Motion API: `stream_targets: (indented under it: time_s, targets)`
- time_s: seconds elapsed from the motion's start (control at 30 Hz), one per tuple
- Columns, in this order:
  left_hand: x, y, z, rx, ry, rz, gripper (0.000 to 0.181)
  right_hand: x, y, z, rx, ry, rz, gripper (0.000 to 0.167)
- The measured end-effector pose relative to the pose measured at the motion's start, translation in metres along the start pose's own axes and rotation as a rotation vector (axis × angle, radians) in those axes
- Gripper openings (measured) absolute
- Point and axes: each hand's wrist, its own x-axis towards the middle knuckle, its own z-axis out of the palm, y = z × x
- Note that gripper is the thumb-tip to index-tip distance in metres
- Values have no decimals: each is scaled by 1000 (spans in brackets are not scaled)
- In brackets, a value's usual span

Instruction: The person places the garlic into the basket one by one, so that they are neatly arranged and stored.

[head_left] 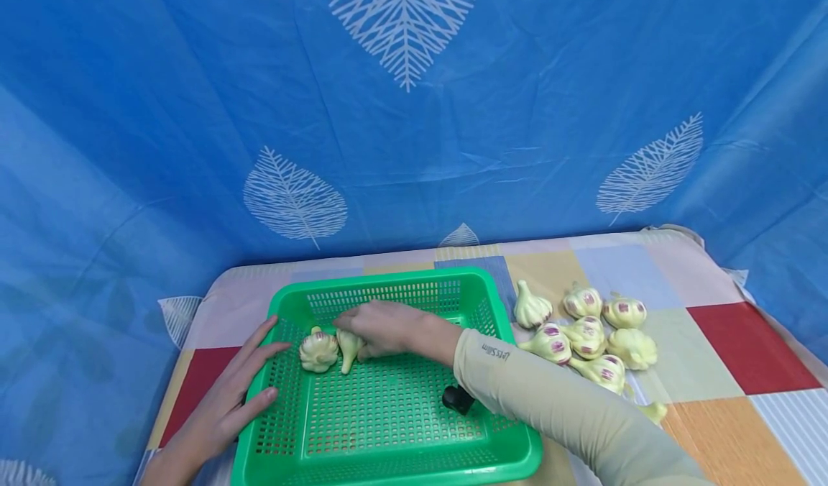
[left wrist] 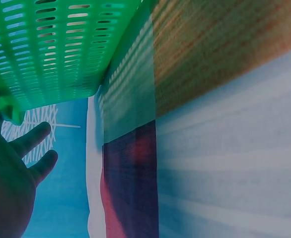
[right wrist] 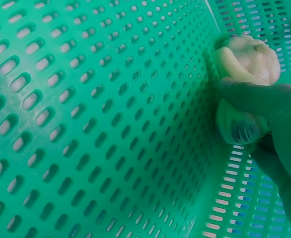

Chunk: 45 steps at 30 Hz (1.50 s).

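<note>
Head view: the right hand there pinches a garlic bulb at ten o'clock in the green basket, beside another bulb; the left hand lies straight-fingered at its nine o'clock rim. Loose bulbs sit toward three on the desk. Left wrist: fingers apart. Right wrist: garlic bulb gripped.

Two garlic bulbs are in one green basket. On one counter, seven bulbs show plainly and at least one more shows in part, making at least ten in all. There are two grips, one left grip and one right grip, one pale sleeve and one small black object. At least seven leaf prints show, whole or partial.
</note>
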Motion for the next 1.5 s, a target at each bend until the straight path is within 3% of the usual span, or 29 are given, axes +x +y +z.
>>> stream_targets:
  time_s: [0.33,0.53,0.67,0.87,1.07,1.5]
  targets:
    - [-1,-1,-2,-34,-21,22,60,-8,-6,-12,-56,-58,14,89]
    - [-2,-3,1,-38,-23,9,58,-32,-5,-37,-43,-93,-14,103]
    - [-2,-2,2,-47,-25,1,58,-56,-2,-50,-32,-87,-24,107]
    - [-2,-3,3,-58,-15,12,58,-90,6,-61,-80,18,-8,108]
    - [-2,-3,3,-39,-13,9,59,-130,14,-58,-88,99,92,110]
    - [-2,-1,0,-36,-19,-5,58,-241,39,-35,11,283,318,108]
